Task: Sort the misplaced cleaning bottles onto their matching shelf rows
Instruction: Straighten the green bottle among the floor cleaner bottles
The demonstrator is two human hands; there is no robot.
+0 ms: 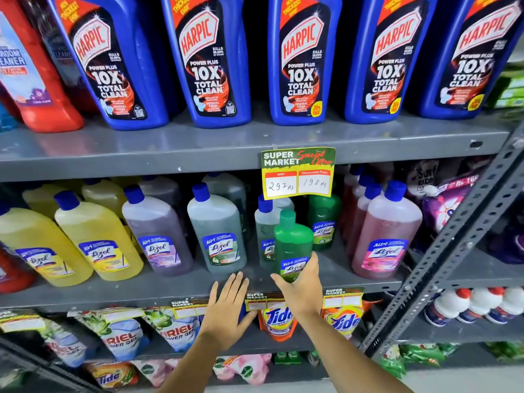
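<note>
My right hand (301, 290) grips a small green Lizol bottle (293, 239) by its lower part, upright, just in front of the middle shelf (141, 290). Behind it on that shelf stand a second green Lizol bottle (324, 219) and a small grey-green one (265, 234). My left hand (228, 306) hovers open, fingers spread, at the shelf's front edge, holding nothing. The row also holds yellow (96, 239), purple (157, 231), large grey-green (217, 228) and pink (385, 234) Lizol bottles.
Blue Harpic bottles (300, 61) line the top shelf, with a red cleaner bottle (37, 80) at the left. A price tag (297, 173) hangs from the top shelf edge. Detergent pouches (279, 321) fill the lower shelf. A perforated grey upright (453, 251) stands at the right.
</note>
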